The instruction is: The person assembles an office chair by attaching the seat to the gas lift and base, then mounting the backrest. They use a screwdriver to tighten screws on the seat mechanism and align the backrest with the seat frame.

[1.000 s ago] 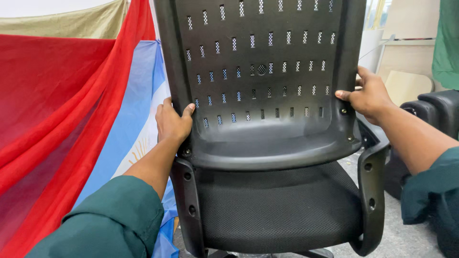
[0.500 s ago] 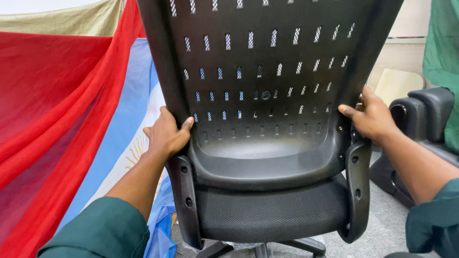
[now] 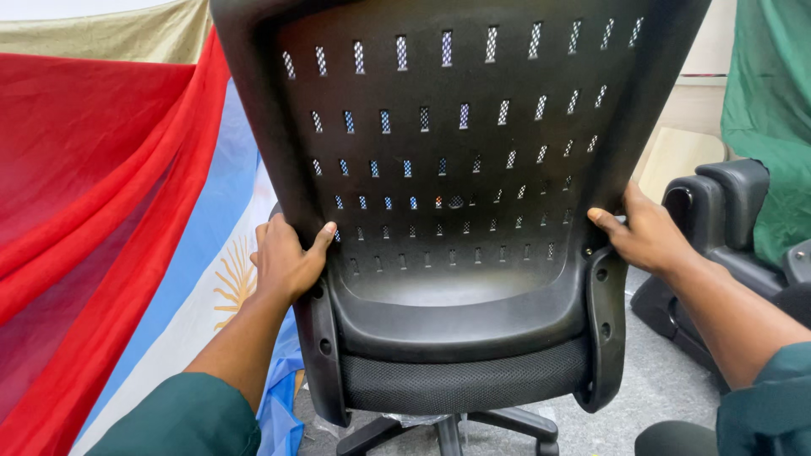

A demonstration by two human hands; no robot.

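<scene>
A black office chair fills the middle of the head view, seen from behind. Its perforated plastic backrest (image 3: 448,143) rises above a black mesh seat (image 3: 465,380). My left hand (image 3: 285,257) grips the backrest's lower left edge, thumb on the rear face. My right hand (image 3: 646,236) grips the lower right edge, just above the right armrest bracket (image 3: 606,329). The left armrest bracket (image 3: 321,355) sits under my left hand. Black base legs (image 3: 498,426) show below the seat. Both my sleeves are dark green.
Red cloth (image 3: 93,211) and a blue-and-white cloth with a yellow sun (image 3: 220,279) hang at the left. Another black chair (image 3: 718,219) stands at the right, with green fabric (image 3: 773,110) above it. Grey floor (image 3: 667,388) lies beneath.
The chair has moved away from me and sits lower in view, so more of the backrest and the base legs show. Both hands kept their grip on its edges.
</scene>
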